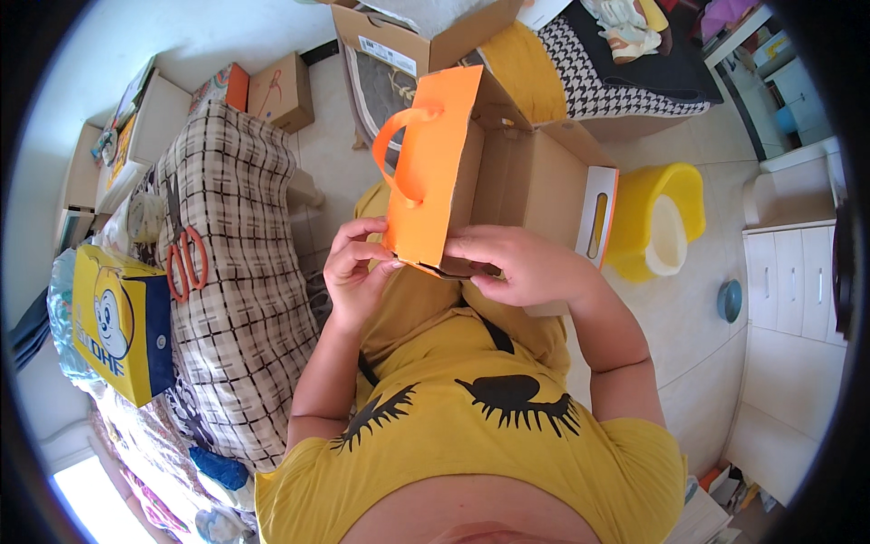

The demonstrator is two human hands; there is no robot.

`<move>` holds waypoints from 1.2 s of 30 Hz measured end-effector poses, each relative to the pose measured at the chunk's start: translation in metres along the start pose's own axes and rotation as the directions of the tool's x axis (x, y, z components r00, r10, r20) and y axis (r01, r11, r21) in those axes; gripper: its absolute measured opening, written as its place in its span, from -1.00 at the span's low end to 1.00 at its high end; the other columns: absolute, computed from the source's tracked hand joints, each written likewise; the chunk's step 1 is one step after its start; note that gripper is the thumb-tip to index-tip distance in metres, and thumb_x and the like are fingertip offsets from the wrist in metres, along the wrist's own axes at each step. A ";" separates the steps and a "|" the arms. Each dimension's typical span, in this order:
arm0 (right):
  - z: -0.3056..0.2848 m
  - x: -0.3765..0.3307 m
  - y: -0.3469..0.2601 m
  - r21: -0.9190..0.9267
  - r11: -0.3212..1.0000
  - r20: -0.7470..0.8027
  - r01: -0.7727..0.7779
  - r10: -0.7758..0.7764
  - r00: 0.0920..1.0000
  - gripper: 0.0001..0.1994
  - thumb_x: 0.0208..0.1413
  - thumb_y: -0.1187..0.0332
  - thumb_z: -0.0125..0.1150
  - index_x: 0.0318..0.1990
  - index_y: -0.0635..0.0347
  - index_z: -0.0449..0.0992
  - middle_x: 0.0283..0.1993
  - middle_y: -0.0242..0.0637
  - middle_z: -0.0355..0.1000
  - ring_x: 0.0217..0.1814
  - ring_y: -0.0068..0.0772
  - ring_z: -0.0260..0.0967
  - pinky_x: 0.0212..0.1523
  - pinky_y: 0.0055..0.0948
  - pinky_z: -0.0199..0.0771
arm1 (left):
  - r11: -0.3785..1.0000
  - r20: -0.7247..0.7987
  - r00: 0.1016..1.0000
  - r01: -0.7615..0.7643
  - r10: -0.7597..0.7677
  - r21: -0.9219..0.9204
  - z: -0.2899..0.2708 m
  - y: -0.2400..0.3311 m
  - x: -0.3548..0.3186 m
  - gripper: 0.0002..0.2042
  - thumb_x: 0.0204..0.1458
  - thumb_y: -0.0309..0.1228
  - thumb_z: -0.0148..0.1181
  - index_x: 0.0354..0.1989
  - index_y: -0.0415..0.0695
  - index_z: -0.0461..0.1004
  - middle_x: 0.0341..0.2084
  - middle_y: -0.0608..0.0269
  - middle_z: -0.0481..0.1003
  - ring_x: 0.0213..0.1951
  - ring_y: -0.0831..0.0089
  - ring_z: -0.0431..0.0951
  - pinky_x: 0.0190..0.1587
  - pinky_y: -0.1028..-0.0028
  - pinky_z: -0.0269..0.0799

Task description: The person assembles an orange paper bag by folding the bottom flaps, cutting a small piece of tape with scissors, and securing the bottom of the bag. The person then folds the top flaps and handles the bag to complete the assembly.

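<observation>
Left grip (352,274): pinching the near left corner of an open, orange-faced brown cardboard box (437,159).
Right grip (524,263): thumb and fingers pinching the same box's near edge.
Box position: tilted above the lap, orange ribbon handle (384,152) on its face.
Carton label: white printed sticker (387,54), too small to read.
Left side: yellow-and-blue carton (145,317) bearing lettering; orange-handled scissors (185,238) beside it.

The brown carton (467,38) beyond the orange box (439,136) is cut off above.
</observation>
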State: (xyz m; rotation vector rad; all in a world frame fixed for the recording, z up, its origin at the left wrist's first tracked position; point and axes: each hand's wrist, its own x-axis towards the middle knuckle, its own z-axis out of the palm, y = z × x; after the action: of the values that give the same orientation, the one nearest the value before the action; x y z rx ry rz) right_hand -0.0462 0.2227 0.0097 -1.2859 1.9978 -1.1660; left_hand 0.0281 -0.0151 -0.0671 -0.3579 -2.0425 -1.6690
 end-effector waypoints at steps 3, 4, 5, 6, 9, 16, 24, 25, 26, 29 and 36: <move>0.005 0.000 0.003 -0.048 0.998 0.017 0.030 -0.029 0.999 -0.44 -0.10 0.59 0.05 0.17 0.10 0.29 0.11 -0.18 0.33 0.10 -0.08 0.28 0.02 -0.22 0.36 | 1.000 -0.016 1.000 0.013 -0.013 -0.008 -0.001 -0.002 -0.004 -0.83 -0.19 -0.64 0.34 -0.46 -0.18 0.45 -0.12 0.14 0.39 -0.03 0.31 0.43 0.01 0.36 0.37; 0.006 0.001 0.006 -0.050 0.998 0.034 0.043 -0.042 0.999 -0.42 -0.11 0.60 0.05 0.18 0.09 0.27 0.11 -0.18 0.33 0.11 -0.08 0.27 0.03 -0.22 0.36 | 1.000 -0.028 0.999 0.017 -0.017 -0.011 -0.001 -0.002 -0.005 -0.82 -0.21 -0.64 0.35 -0.47 -0.18 0.46 -0.13 0.15 0.40 -0.04 0.31 0.45 0.01 0.35 0.38; 0.006 0.002 0.009 -0.053 0.997 0.050 0.057 -0.054 0.997 -0.40 -0.11 0.61 0.04 0.20 0.08 0.25 0.11 -0.18 0.33 0.12 -0.07 0.27 0.04 -0.22 0.35 | 1.000 -0.040 0.999 0.020 -0.021 -0.015 -0.002 -0.002 -0.006 -0.82 -0.23 -0.64 0.37 -0.48 -0.18 0.47 -0.15 0.16 0.41 -0.05 0.30 0.46 0.01 0.33 0.40; 0.006 0.003 0.011 -0.055 0.996 0.067 0.071 -0.067 0.995 -0.38 -0.12 0.62 0.03 0.22 0.08 0.23 0.11 -0.17 0.33 0.12 -0.07 0.26 0.05 -0.22 0.35 | 1.000 -0.041 0.999 0.020 -0.020 -0.013 -0.003 -0.003 -0.007 -0.82 -0.22 -0.64 0.37 -0.48 -0.18 0.47 -0.14 0.16 0.41 -0.05 0.30 0.46 0.01 0.33 0.40; 0.001 0.006 0.016 -0.009 0.992 0.115 0.122 -0.121 0.986 -0.31 -0.15 0.68 0.00 0.26 0.07 0.18 0.16 -0.18 0.27 0.11 -0.08 0.26 0.02 -0.26 0.36 | 0.999 -0.050 0.998 0.026 -0.027 -0.022 -0.004 -0.005 -0.009 -0.82 -0.22 -0.64 0.36 -0.47 -0.18 0.47 -0.14 0.16 0.41 -0.04 0.30 0.46 0.01 0.34 0.40; -0.010 0.014 0.010 -0.163 0.984 0.301 0.077 -0.025 0.953 -0.18 -0.17 0.77 -0.11 0.35 -0.06 0.03 0.34 -0.23 0.06 0.16 -0.05 0.23 -0.03 -0.28 0.39 | 0.999 -0.065 0.998 0.022 -0.024 -0.039 -0.006 -0.007 -0.010 -0.82 -0.21 -0.65 0.35 -0.46 -0.19 0.46 -0.12 0.15 0.40 -0.03 0.29 0.45 0.00 0.34 0.41; 0.003 0.016 0.009 -0.051 0.992 0.099 0.114 -0.108 0.989 -0.23 -0.13 0.79 -0.14 0.30 -0.06 0.11 0.34 -0.27 0.02 0.15 -0.06 0.25 -0.02 -0.25 0.42 | 0.996 -0.061 0.996 0.062 -0.066 -0.064 -0.009 -0.011 -0.013 -0.84 -0.16 -0.62 0.33 -0.46 -0.19 0.45 -0.08 0.13 0.37 -0.01 0.33 0.41 0.02 0.41 0.36; 0.003 0.016 0.008 -0.035 0.994 0.073 0.107 -0.104 0.992 -0.28 -0.12 0.77 -0.14 0.28 -0.03 0.16 0.33 -0.25 0.05 0.15 -0.05 0.26 0.00 -0.27 0.39 | 0.994 -0.064 0.995 0.071 -0.076 -0.080 -0.007 -0.008 -0.011 -0.84 -0.16 -0.62 0.33 -0.46 -0.19 0.45 -0.09 0.13 0.37 -0.01 0.34 0.41 0.02 0.41 0.36; 0.003 0.017 0.007 -0.018 0.995 0.048 0.100 -0.099 0.994 -0.32 -0.11 0.75 -0.14 0.25 0.00 0.20 0.31 -0.23 0.09 0.15 -0.04 0.27 0.03 -0.28 0.37 | 0.992 -0.066 0.994 0.080 -0.086 -0.097 -0.006 -0.006 -0.011 -0.84 -0.16 -0.62 0.33 -0.46 -0.19 0.45 -0.09 0.13 0.37 -0.01 0.34 0.41 0.02 0.41 0.36; 0.006 0.019 0.001 -0.055 0.997 -0.042 0.051 -0.053 0.998 -0.49 -0.04 0.67 -0.06 0.13 0.06 0.34 0.19 -0.26 0.25 0.07 -0.07 0.31 -0.01 -0.27 0.40 | 0.999 -0.080 0.996 0.034 -0.034 -0.001 -0.007 -0.006 -0.010 -0.82 -0.23 -0.64 0.37 -0.47 -0.18 0.48 -0.13 0.15 0.41 -0.06 0.33 0.45 -0.02 0.35 0.40; 0.015 0.022 0.001 -0.277 0.959 -0.271 0.064 -0.142 0.952 -0.73 -0.01 0.45 0.20 -0.10 0.15 0.47 -0.13 -0.31 0.44 -0.12 -0.21 0.38 -0.14 -0.27 0.43 | 0.996 -0.077 0.997 -0.017 0.024 0.092 0.001 0.005 -0.006 -0.81 -0.27 -0.61 0.40 -0.48 -0.15 0.50 -0.17 0.19 0.45 -0.12 0.35 0.48 -0.09 0.41 0.40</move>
State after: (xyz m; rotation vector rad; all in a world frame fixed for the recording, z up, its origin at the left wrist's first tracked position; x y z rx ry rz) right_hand -0.0445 0.1968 0.0023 -1.4334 2.3923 -1.2254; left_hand 0.0354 -0.0127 -0.0658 -0.2780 -2.0421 -1.5473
